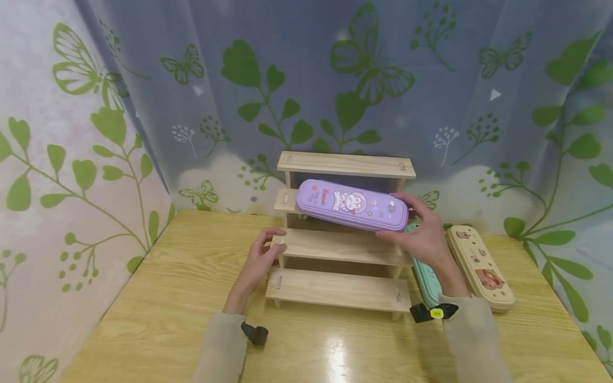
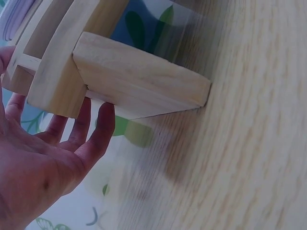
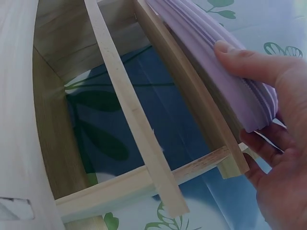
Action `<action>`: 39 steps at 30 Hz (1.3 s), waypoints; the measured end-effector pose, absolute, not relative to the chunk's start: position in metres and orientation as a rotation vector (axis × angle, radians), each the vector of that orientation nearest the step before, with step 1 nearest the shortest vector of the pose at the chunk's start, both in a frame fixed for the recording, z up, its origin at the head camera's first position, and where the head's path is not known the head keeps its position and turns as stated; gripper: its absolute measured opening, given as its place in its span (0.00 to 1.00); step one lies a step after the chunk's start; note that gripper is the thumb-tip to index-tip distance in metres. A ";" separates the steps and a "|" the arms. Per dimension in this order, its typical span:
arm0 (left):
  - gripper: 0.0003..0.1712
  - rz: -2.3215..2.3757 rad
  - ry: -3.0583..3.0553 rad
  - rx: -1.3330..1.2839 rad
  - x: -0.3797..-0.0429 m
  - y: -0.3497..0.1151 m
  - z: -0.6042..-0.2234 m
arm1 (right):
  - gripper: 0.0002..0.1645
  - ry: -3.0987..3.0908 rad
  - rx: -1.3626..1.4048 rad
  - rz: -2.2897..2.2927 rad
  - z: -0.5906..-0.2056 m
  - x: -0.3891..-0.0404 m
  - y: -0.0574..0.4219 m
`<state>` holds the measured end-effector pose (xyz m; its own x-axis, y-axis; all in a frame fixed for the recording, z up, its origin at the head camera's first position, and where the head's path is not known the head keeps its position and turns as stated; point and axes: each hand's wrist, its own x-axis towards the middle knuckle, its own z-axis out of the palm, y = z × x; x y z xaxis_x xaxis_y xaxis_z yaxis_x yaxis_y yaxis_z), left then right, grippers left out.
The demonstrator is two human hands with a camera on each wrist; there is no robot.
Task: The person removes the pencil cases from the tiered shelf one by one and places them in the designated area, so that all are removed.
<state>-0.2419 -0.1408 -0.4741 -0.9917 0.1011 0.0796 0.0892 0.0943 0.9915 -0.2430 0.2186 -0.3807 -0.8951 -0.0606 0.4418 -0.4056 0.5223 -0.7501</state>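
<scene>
A purple zippered pencil case [image 1: 351, 205] with a bunny picture lies slanted at the second tier from the top of a stepped wooden shelf [image 1: 335, 287]. My right hand [image 1: 423, 231] grips its right end, thumb on the near side. In the right wrist view the thumb presses the zipper side of the pencil case [image 3: 211, 62], with the fingers underneath. My left hand [image 1: 261, 258] holds the left end of the board one tier lower. The left wrist view shows its fingers [image 2: 103, 127] bent around the shelf's side [image 2: 139, 76].
Right of the shelf, a mint-green pencil case [image 1: 428, 282] lies partly hidden behind my right hand and wrist. Beside it is a cream pencil case [image 1: 481, 266] with bear pictures. A patterned curtain [image 1: 306, 80] hangs behind the wood-grain table [image 1: 158, 319].
</scene>
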 end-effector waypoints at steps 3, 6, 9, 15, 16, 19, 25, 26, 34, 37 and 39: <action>0.18 2.095 2.317 0.206 -0.242 -0.141 -0.474 | 0.54 -2.383 0.371 1.335 -0.382 -0.239 0.220; 0.18 2.093 2.322 0.211 -0.242 -0.141 -0.473 | 0.54 -2.372 0.355 1.335 -0.383 -0.235 0.222; 0.18 2.094 2.326 0.212 -0.241 -0.141 -0.473 | 0.54 -2.363 0.346 1.329 -0.384 -0.233 0.223; 0.18 2.097 2.318 0.205 -0.241 -0.141 -0.473 | 0.53 -2.320 0.331 1.330 -0.387 -0.228 0.226; 0.18 2.098 2.318 0.206 -0.241 -0.142 -0.473 | 0.53 -2.310 0.331 1.330 -0.387 -0.228 0.226; 0.18 2.099 2.322 0.209 -0.241 -0.142 -0.473 | 0.52 -2.281 0.317 1.341 -0.388 -0.225 0.229; 0.18 2.093 2.324 0.214 -0.242 -0.142 -0.474 | 0.52 -2.270 0.276 1.334 -0.389 -0.216 0.237; 0.18 2.092 2.323 0.216 -0.242 -0.142 -0.475 | 0.52 -2.270 0.275 1.327 -0.389 -0.215 0.238; 0.18 2.101 2.321 0.229 -0.241 -0.141 -0.475 | 0.53 -2.212 0.287 1.300 -0.386 -0.207 0.253; 0.18 2.099 2.329 0.237 -0.241 -0.142 -0.475 | 0.53 -2.198 0.259 1.334 -0.385 -0.204 0.258; 0.17 2.098 2.333 0.237 -0.241 -0.142 -0.475 | 0.54 -2.199 0.218 1.361 -0.383 -0.201 0.261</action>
<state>-0.2413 -0.1419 -0.4754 -0.9886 0.1083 0.1043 0.1152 0.0997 0.9883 -0.2013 0.2607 -0.3831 -0.8415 0.1403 0.5217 -0.4044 0.4768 -0.7805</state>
